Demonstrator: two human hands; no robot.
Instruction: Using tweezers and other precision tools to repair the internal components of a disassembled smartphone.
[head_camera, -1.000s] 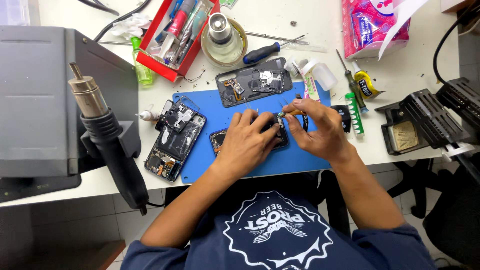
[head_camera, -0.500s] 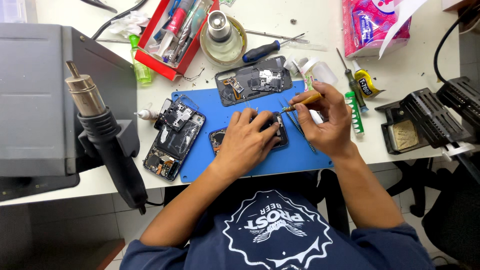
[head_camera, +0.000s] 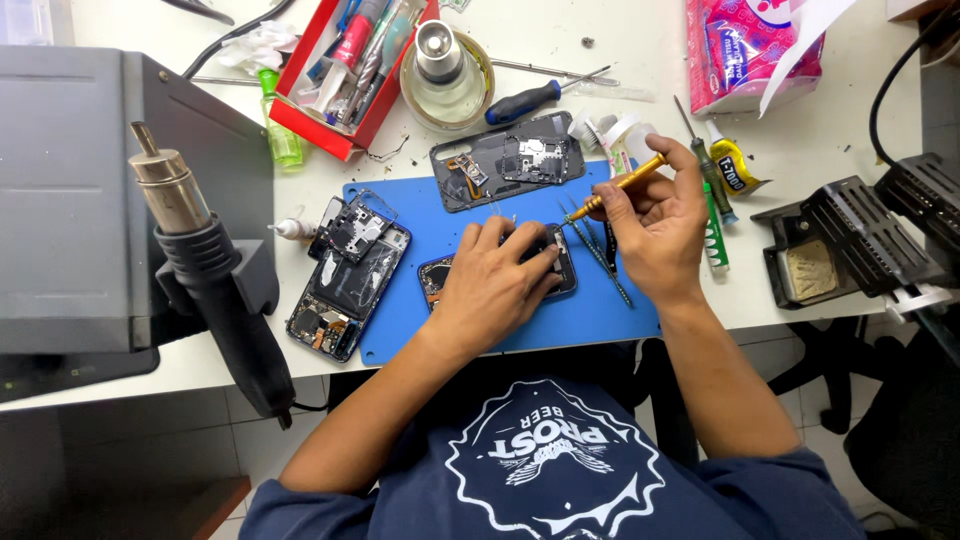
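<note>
Pressing down on a small dark phone (head_camera: 560, 262) at the middle of a blue mat (head_camera: 420, 320), the left hand (head_camera: 495, 285) lies flat with fingers spread over the device, covering most of it. The right hand (head_camera: 655, 225), just to the right, is closed around a yellow-handled screwdriver (head_camera: 615, 187), its tip aimed left and toward the near edge, hovering just beyond the phone's far right corner. The tool's long axis runs from far right to near left, and the right hand is the nearer one to that corner. Tweezers (head_camera: 598, 262) lie on the mat between the two hands. A detached back cover (head_camera: 505, 165) rests at the mat's far edge; another opened phone (head_camera: 345, 275) sits at the left, half on the white table (head_camera: 850, 130). A hot-air gun (head_camera: 215, 270) stands far left. Whether the tip touches a screw cannot be made out, and the phone's interior is hidden beneath the fingers.
</note>
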